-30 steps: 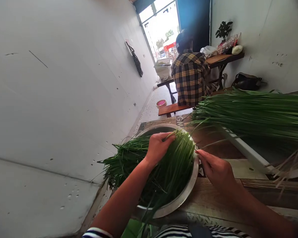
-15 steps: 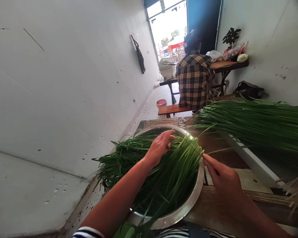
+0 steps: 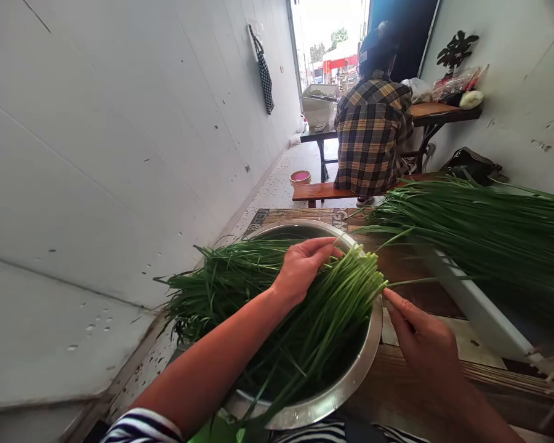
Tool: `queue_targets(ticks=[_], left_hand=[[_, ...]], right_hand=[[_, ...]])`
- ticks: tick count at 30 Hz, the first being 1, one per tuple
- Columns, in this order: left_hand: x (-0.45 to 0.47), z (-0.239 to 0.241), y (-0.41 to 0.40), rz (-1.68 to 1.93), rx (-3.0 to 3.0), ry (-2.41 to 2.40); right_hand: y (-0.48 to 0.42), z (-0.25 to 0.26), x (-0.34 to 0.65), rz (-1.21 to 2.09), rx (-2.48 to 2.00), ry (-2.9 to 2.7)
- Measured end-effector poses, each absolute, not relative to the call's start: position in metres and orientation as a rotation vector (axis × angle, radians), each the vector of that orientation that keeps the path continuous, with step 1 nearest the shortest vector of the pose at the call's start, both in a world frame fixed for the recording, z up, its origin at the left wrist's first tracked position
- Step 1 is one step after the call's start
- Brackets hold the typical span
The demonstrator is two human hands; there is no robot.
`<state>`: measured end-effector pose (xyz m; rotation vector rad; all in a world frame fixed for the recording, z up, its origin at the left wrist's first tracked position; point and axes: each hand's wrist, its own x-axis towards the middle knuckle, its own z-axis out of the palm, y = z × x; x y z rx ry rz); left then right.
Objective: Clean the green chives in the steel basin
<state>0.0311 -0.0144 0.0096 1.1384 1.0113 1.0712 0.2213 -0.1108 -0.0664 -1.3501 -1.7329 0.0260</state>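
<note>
A big bunch of garlic chives point(image 3: 346, 289) lies across a steel basin point(image 3: 369, 351), its pale cut ends to the right and dark leaves hanging over the left rim. Above the bunch, my left hand point(image 3: 305, 264) is closed in a pinch near the pale ends, with a thin green blade at its fingertips. My right hand point(image 3: 422, 329) is outside the basin's right rim. Its thumb and forefinger are pinched together at the cut ends of the stems. The lower part of the bunch sits inside the basin.
More long chives point(image 3: 480, 227) lie on the right over a white tray point(image 3: 471, 307). The basin stands on a wooden table point(image 3: 397, 381) beside a white wall point(image 3: 120, 154). Ahead, a person in a plaid shirt point(image 3: 372, 135) sits on a red bench point(image 3: 321, 192), near a small bucket point(image 3: 300, 178).
My left hand's fingers have come together from a looser, spread pose. The right hand stays at the stem ends. The whole view has shifted slightly.
</note>
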Motion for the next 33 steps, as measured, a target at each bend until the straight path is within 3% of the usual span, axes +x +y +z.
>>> queue_targets(ticks=[33], left_hand=[[0.0323, 0.0083, -0.0162, 1.18, 1.358, 1.054]], right_hand=[[-0.1128, -0.0632, 0.2196, 0.075, -1.367, -1.726]])
